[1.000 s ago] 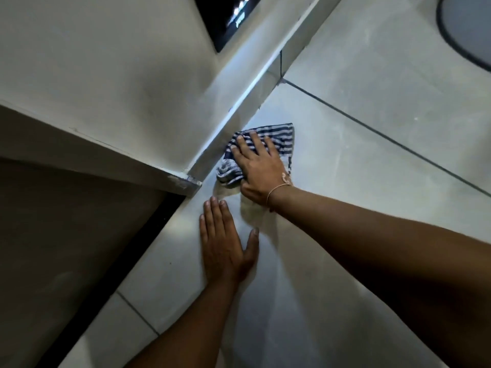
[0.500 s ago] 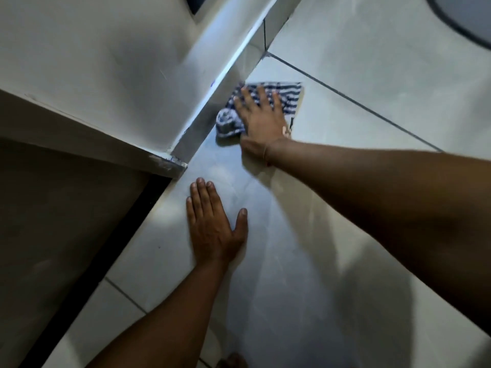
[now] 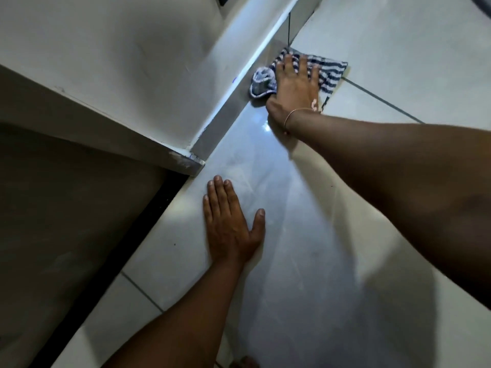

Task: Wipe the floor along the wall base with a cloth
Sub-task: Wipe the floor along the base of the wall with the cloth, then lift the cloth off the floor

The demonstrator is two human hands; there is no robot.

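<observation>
A blue-and-white striped cloth (image 3: 330, 71) lies on the pale tiled floor (image 3: 305, 221), bunched at its left end against the grey wall base (image 3: 228, 112). My right hand (image 3: 295, 86) presses flat on the cloth with fingers spread, a thin bangle on the wrist. My left hand (image 3: 229, 224) rests palm-down on the bare tile nearer to me, fingers together, holding nothing. The cloth's middle is hidden under my right hand.
A white wall (image 3: 119, 49) rises on the left and ends at a chipped corner (image 3: 186, 162). Beyond the corner is a dark recess with a black strip (image 3: 127, 248) along the floor. Dark grout lines (image 3: 382, 99) cross the tiles.
My right hand has slid the cloth farther along the wall base, away from me and past the grout line. My left hand has stayed planted on the tile.
</observation>
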